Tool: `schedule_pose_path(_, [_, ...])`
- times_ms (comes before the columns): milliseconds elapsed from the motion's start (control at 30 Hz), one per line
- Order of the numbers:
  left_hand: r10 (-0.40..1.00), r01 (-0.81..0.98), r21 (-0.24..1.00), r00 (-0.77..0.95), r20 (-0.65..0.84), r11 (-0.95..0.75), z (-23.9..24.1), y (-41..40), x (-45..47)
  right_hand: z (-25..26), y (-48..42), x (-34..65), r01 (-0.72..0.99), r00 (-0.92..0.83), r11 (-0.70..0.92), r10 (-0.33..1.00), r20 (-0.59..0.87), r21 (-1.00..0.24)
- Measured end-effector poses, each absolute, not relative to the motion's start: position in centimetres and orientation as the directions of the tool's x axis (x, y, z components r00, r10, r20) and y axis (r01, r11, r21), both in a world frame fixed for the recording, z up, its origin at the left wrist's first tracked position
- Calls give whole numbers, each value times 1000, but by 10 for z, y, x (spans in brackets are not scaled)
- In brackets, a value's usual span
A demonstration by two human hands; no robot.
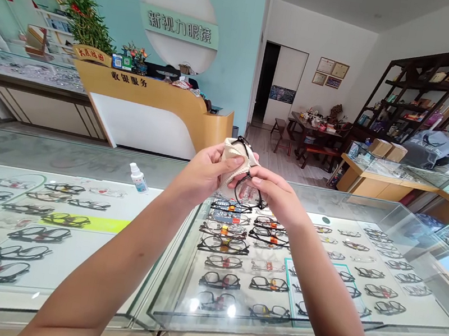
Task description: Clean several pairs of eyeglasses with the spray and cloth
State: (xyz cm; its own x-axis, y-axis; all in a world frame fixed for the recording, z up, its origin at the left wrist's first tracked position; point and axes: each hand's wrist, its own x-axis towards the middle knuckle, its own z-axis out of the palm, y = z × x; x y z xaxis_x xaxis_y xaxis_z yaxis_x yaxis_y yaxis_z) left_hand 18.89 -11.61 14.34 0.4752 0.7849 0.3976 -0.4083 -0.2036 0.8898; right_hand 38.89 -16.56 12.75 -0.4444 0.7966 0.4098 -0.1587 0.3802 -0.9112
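Note:
My left hand (pixel 203 173) is closed on a beige cleaning cloth (pixel 233 158) and presses it against a pair of black-framed glasses (pixel 246 189). One lens is wrapped in the cloth and hidden. My right hand (pixel 275 194) pinches the frame by the other lens, just right of the cloth. Both hands are raised above a glass display counter (pixel 173 273). A small white spray bottle (pixel 138 177) stands on the counter glass to the left of my hands.
Several rows of glasses lie inside the counter under the glass. A curved yellow reception desk (pixel 153 105) stands beyond it. More glass counters (pixel 418 181) run along the right, with a dark shelf unit (pixel 424 92) and a wooden table (pixel 311 130) behind.

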Motion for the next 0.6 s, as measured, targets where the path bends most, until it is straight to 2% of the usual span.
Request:
schedule_pose_path(167, [808,-399,890,437,396,-220,140,-117,193,128,-166,389,-134,-455,406,785,420,-904])
schedule_pose_path(433, [815,-399,840,297,497,-367,135,-122,200,130,-171,386,-69,-460,483,761,458,-873])
schedule_pose_path(600, [802,-397,854,354,482,-338,133,-115,196,130,-170,388,-80,-438,465,778,450,-882])
